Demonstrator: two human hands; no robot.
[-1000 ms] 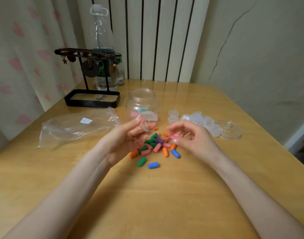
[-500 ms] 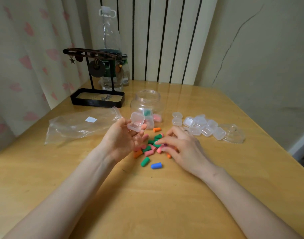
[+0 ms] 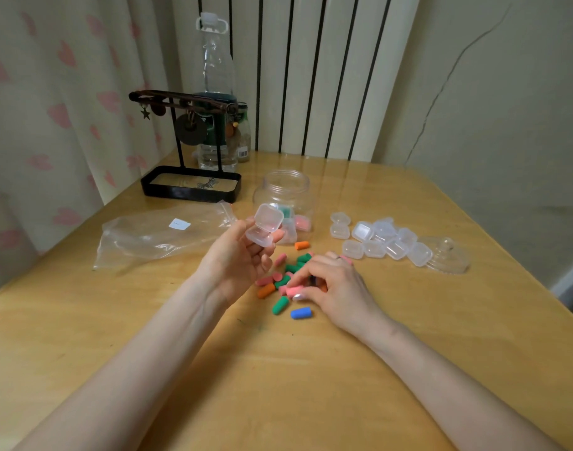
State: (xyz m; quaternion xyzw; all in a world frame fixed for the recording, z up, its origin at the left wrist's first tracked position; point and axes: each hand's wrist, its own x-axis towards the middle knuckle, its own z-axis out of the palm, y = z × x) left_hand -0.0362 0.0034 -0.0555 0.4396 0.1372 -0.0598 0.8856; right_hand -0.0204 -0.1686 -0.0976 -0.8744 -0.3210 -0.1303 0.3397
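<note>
A clear plastic bag (image 3: 161, 232) is lying at the left of a wooden bench (image 3: 278, 385). The left hand (image 3: 236, 258) is holding up a small clear hinged plastic box (image 3: 265, 224), lid open, fingers curled around it. Just right, the right hand (image 3: 337, 288) is resting on a pile of coloured foam earplugs (image 3: 291, 268), fingers pinching a pink foam earplug (image 3: 293, 290). More small clear boxes (image 3: 382, 239) are sitting further right.

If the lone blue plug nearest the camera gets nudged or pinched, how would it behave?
The blue plug lies on its side, a short rounded cylinder, so a nudge would probably roll it across the glossy table. Its matte, foam-like surface suggests it is very light, squashes under a pinch and is not slippery.
</note>
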